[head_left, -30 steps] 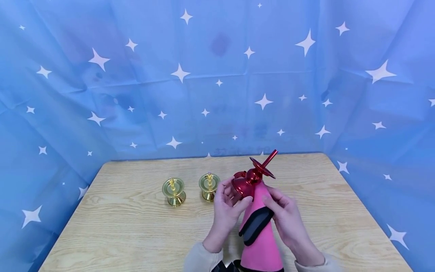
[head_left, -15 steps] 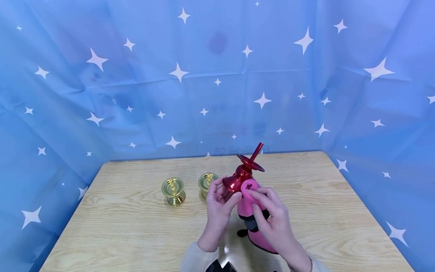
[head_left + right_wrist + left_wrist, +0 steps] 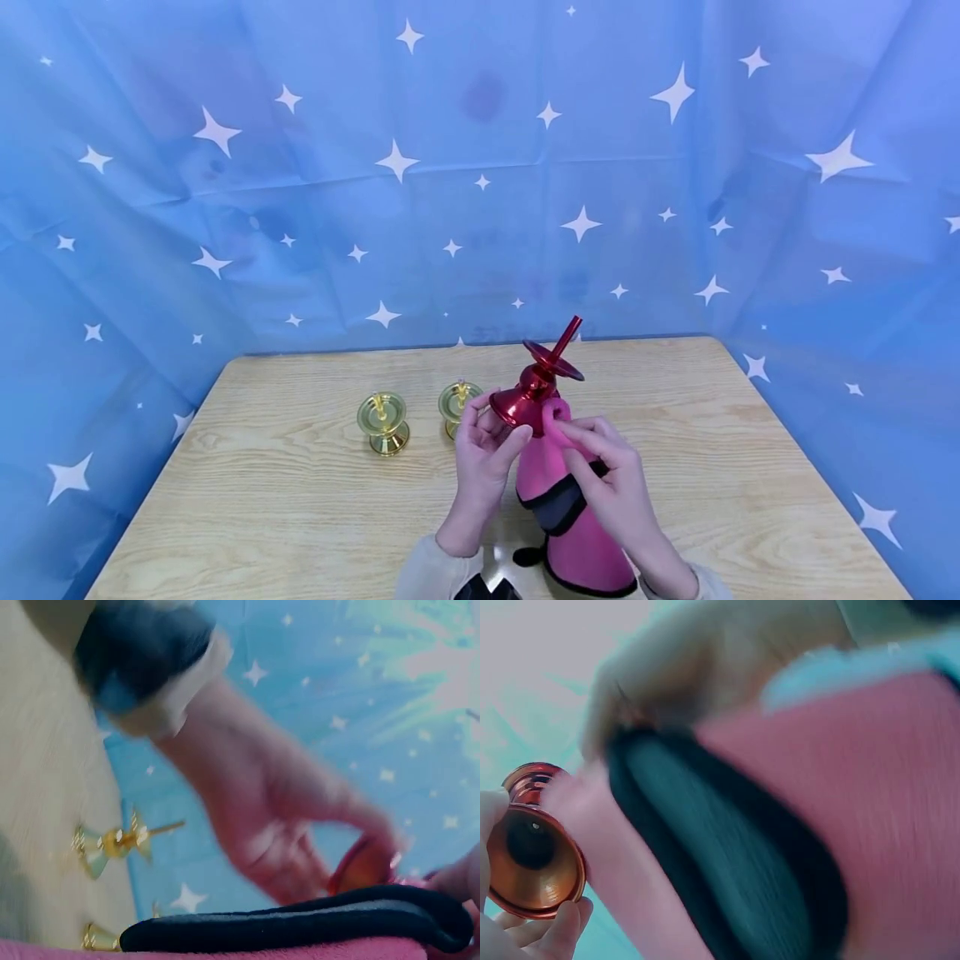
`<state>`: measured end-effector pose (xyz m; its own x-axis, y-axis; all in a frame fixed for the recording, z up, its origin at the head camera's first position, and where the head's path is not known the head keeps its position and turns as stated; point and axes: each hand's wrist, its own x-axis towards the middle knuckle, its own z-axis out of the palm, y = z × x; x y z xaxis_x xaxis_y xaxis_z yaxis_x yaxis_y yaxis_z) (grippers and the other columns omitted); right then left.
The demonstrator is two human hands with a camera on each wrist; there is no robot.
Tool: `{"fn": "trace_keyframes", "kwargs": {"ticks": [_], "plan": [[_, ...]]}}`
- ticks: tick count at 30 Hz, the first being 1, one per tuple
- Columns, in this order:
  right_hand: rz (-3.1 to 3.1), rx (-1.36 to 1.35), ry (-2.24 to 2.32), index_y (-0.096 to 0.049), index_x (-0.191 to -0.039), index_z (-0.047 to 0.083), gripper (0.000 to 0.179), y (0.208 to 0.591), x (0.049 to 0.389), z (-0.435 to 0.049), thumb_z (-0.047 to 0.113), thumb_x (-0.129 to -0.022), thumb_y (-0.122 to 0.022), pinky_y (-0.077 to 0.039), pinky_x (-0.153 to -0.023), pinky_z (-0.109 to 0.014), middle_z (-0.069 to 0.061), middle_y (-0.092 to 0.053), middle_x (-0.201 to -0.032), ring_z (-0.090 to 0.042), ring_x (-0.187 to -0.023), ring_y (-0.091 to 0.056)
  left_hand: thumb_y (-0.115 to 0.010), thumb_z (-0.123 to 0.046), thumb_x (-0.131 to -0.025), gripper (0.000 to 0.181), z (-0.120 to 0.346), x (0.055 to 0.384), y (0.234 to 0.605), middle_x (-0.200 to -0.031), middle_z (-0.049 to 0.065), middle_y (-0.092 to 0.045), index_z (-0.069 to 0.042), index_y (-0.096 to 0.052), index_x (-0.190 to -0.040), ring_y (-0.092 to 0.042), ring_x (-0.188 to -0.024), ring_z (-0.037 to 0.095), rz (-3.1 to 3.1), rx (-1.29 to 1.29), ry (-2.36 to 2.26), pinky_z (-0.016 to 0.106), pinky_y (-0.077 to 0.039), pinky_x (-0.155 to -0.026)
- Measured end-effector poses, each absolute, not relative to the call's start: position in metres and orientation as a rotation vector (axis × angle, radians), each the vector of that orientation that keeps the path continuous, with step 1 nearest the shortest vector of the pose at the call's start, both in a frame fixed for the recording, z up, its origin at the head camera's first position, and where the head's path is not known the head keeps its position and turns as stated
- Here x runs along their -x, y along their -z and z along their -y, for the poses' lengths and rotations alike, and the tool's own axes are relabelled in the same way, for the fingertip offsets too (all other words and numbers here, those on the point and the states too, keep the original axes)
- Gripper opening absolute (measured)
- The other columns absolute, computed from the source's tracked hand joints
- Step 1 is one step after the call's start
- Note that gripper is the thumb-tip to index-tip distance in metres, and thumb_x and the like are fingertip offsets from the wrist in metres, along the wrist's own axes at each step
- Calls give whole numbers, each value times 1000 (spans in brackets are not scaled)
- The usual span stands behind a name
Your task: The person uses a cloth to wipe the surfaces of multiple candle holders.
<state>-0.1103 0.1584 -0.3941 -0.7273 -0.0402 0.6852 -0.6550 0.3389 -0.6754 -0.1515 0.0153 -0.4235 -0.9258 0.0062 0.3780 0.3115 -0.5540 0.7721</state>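
Note:
In the head view my left hand [image 3: 480, 471] holds a shiny red candlestick [image 3: 519, 406] by its flared base, tilted with its thin stem toward the upper right. My right hand [image 3: 618, 487] pinches a pink cloth [image 3: 588, 550] with black edging and a dark grey patch. The cloth's curled top end lies against the candlestick, and the rest hangs down. The left wrist view looks into the hollow base of the candlestick [image 3: 544, 881], beside the blurred cloth [image 3: 877, 795]. Across the bottom of the right wrist view runs the black-edged patch [image 3: 285, 930].
Two gold candlesticks stand on the wooden table: one [image 3: 388, 437] further left, the other [image 3: 456, 400] just behind my left hand and partly hidden by it. A blue curtain [image 3: 480, 250] with white stars encloses the back and sides.
The candlestick and my left hand have shifted left. My right hand has moved up and left, curling the cloth's top end. Over the last half second the hanging cloth has swung lower.

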Motion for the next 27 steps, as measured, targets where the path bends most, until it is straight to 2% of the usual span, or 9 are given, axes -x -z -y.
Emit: {"fn": "trace_keyframes", "kwargs": {"ticks": [4,7,10,11,14,17,21,25,27], "plan": [[2037,-667,-1400,-68,-109,0,37,383,105,-155,-19,-77,-59,-44,-62,-18,-9,-61,-99,-9,-85,-56,-75,-8,-77,63,-16,153,429,-107,12,-67,17,-35,-119,-64,-96,15,1433,527,2462,26,-50,-83],[2006,-688,-1346,-69,-107,-1,37,378,106,-153,-20,-77,-59,-44,-64,-16,-11,-60,-97,-9,-84,-55,-76,-8,-76,62,-15,151,433,-110,25,-62,15,-37,-119,-63,-97,14,1493,531,2388,27,-50,-84],[1933,-728,-1226,-70,-103,-3,20,379,109,-148,-4,-88,-56,-44,-63,-15,-14,-59,-95,-12,-83,-54,-76,-7,-76,60,-14,150,434,-112,32,-58,12,-39,-120,-62,-101,14,1535,556,2335,28,-49,-87],[1904,-747,-1177,-69,-101,-4,19,380,110,-147,2,-91,-54,-44,-62,-15,-15,-58,-93,-13,-81,-53,-75,-6,-76,60,-14,150,434,-112,32,-58,12,-40,-121,-61,-102,15,1539,569,2323,29,-49,-87],[1841,-790,-1057,-69,-98,-5,32,383,114,-143,17,-97,-47,-43,-63,-16,-16,-56,-91,-17,-80,-51,-75,-4,-76,61,-13,150,432,-113,28,-60,14,-38,-122,-62,-102,16,1515,606,2333,29,-49,-87],[1819,-818,-1023,-69,-97,-4,31,387,116,-142,16,-97,-46,-43,-66,-17,-16,-55,-90,-19,-82,-51,-75,-7,-77,65,-11,149,430,-112,16,-64,17,-35,-121,-63,-100,16,1473,616,2391,28,-50,-86],[1809,-800,-1078,-69,-96,-5,20,398,121,-149,0,-87,-52,-45,-68,-15,-18,-57,-89,-18,-85,-54,-75,-9,-77,61,-8,148,429,-107,1,-68,14,-38,-120,-64,-97,14,1397,582,2523,26,-51,-82],[1863,-671,-1244,-69,-94,-7,29,408,129,-160,-20,-72,-55,-44,-69,-13,-17,-60,-90,-10,-85,-55,-75,-10,-76,49,-9,146,426,-102,-1,-69,-1,-47,-116,-64,-93,11,1333,575,2601,23,-50,-77],[1900,-564,-1357,-69,-95,-7,30,411,133,-163,-23,-72,-57,-44,-73,-14,-12,-63,-94,-8,-90,-57,-75,-10,-76,47,-11,144,425,-101,-1,-69,-5,-49,-114,-64,-92,11,1325,598,2619,23,-50,-77]]}}
